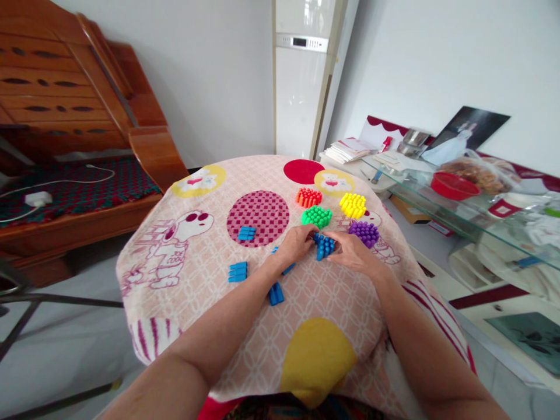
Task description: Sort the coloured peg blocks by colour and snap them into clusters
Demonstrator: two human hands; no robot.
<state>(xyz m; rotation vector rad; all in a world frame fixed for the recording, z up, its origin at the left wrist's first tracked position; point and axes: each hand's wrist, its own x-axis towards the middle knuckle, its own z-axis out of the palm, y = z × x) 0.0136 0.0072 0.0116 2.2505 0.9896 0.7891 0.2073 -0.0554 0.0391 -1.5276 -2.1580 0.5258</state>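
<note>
Between my two hands stands a tight cluster of blue pegs (324, 247), upright, with narrow tops. The curled fingers of my left hand (300, 242) grip its left side, their tips partly hidden. From the right, my right hand (353, 252) closes its thumb and fingers round the same cluster. Just behind are upright clusters of green pegs (317, 217) and red pegs (308, 197). Yellow pegs (353, 205) and purple pegs (364, 234) stand to the right. Small rows of blue pegs (238, 272) lie flat left of my left hand, some partly hidden by my forearm.
A patterned cloth (196, 326) covers the round table. Right of it, a glass shelf (406, 175) holds papers, a red bowl (455, 185) and bags. A wooden bench (157, 154) stands at the left, and a tall white cabinet-like unit (301, 93) stands behind.
</note>
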